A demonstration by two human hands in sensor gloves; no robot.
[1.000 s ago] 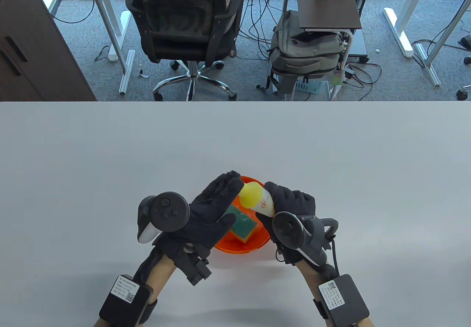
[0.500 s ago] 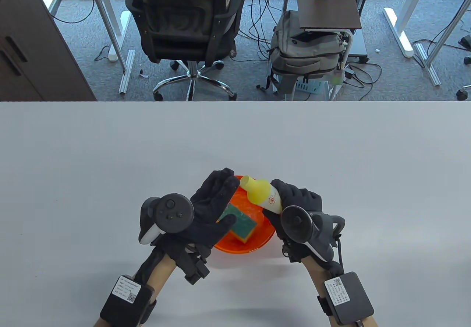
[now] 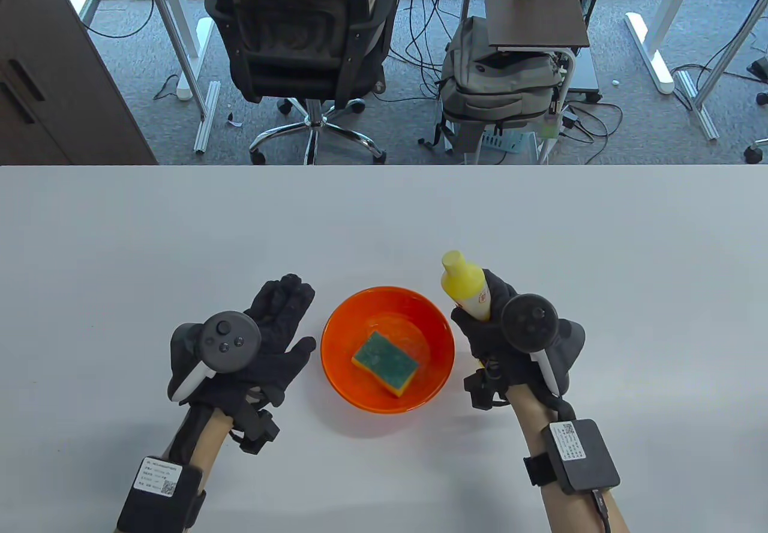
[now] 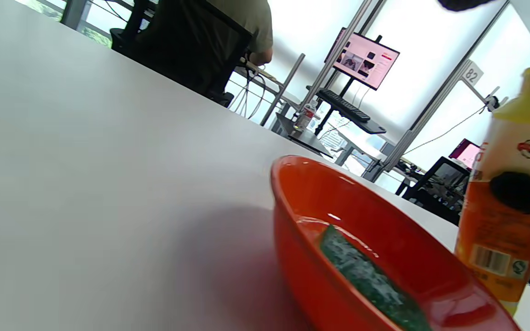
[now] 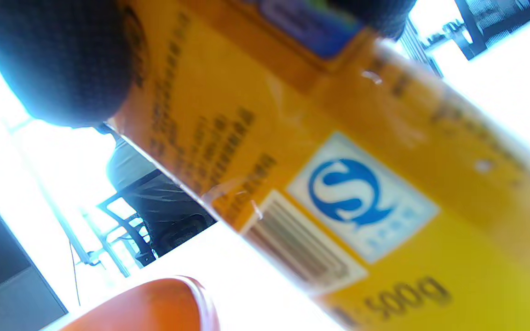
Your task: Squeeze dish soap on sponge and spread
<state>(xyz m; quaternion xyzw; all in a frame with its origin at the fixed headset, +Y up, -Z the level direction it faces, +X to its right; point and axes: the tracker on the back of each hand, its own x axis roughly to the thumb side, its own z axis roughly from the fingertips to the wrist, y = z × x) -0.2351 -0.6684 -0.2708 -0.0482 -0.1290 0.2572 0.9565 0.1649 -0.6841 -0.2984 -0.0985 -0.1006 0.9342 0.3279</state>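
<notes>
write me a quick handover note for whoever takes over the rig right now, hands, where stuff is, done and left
Right hand: grips the yellow plastic dish soap bottle, upright, just right of the bowl, apart from it.
Left hand: holds nothing, fingers spread, flat on or just over the white table left of the bowl.
Green-and-yellow rectangular sponge: lies green side up inside the round orange plastic bowl, untouched by either hand.
Done: cannot tell whether soap is on the sponge; no blob is plainly visible.
Left: check for soap, squeeze if needed, then spread it over the sponge.

Sponge (image 3: 384, 362) in bowl (image 3: 342, 377) mid-table, left hand (image 3: 264, 341) just left, bottle (image 3: 465, 286) in right hand (image 3: 510, 341) just right.
</notes>
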